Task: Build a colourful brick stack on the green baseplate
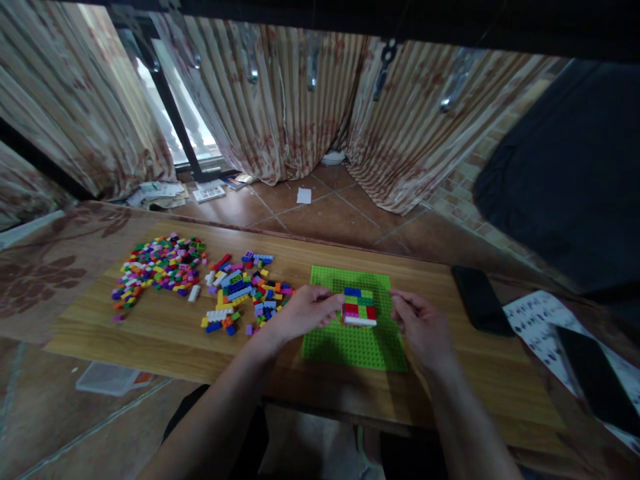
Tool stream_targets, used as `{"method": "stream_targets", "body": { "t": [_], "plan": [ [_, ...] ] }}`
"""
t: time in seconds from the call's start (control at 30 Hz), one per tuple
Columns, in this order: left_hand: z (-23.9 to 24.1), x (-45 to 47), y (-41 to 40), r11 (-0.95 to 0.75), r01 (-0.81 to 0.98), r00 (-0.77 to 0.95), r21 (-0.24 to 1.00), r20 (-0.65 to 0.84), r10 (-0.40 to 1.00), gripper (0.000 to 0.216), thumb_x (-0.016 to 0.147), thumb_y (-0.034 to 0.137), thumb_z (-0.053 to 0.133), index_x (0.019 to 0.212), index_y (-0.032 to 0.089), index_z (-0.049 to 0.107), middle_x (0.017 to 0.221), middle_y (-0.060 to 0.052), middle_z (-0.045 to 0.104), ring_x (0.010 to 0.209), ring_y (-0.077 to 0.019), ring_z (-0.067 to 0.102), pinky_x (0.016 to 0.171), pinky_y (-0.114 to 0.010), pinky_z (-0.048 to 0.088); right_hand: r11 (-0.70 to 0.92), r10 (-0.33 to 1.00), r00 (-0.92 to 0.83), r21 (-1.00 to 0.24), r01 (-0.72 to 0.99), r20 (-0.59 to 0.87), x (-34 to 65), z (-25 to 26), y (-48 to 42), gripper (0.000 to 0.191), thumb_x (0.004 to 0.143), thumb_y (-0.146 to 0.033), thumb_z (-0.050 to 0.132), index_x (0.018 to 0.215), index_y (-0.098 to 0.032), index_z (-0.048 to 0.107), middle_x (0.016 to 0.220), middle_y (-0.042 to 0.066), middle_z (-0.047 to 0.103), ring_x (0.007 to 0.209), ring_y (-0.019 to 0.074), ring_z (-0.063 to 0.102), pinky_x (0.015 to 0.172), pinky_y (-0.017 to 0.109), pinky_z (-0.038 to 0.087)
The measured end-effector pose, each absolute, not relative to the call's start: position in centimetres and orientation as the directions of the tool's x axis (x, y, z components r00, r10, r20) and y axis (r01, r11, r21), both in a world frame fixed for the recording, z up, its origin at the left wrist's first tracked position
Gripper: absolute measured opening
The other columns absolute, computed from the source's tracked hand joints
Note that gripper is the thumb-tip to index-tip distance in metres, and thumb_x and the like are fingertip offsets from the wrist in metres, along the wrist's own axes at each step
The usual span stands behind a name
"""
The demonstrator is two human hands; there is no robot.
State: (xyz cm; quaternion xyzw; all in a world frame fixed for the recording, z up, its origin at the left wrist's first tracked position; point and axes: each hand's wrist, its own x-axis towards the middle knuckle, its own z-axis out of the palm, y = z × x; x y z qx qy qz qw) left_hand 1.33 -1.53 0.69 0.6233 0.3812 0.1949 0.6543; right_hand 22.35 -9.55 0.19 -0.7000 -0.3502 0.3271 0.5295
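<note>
A green baseplate [350, 343] lies on the wooden table [165, 333]. On it stands a small block of stacked bricks [359, 308] in blue, green, red, yellow and white. My left hand [305, 312] rests on the plate's left edge, fingers curled, its fingertips touching the block's left side. My right hand [423, 327] hovers just right of the block, fingers loosely bent with the tips pinched together; whether it holds anything I cannot make out.
Two heaps of loose coloured bricks [160, 267] [240, 293] lie left of the plate. A black phone [479, 299] and a printed sheet [550, 327] with another dark device [597, 380] sit on the right. Curtains [280, 100] hang behind.
</note>
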Motion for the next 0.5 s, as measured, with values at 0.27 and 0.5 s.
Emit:
{"method": "stream_targets", "body": {
  "t": [0.27,0.5],
  "plan": [
    [1.6,-0.9,1.1,0.099,-0.017,0.255,0.995,-0.091,0.963,0.036,0.079,0.046,0.062,0.063,0.014,0.06,0.055,0.002,0.054,0.046,-0.0067,0.045,0.046,-0.019,0.035,0.025,0.743,0.62,-0.936,0.351,0.252,19.7,1.0,-9.8,0.026,0.085,-0.04,0.062,0.093,-0.018,0.071,0.061,-0.004,0.057,0.055,0.0112,0.052,0.056,0.024,0.042],
    [2.6,-3.7,2.6,0.08,-0.198,-0.001,0.977,-0.082,0.997,0.035,0.07,0.047,0.073,0.07,0.014,0.065,0.061,0.001,0.059,0.049,-0.0056,0.049,0.047,-0.017,0.038,0.234,0.868,0.225,-0.766,0.599,0.442,14.7,0.7,-11.0,0.016,0.092,-0.028,0.058,0.099,-0.023,0.071,0.083,0.001,0.073,0.069,0.0139,0.067,0.066,0.026,0.051]
  ]
}}
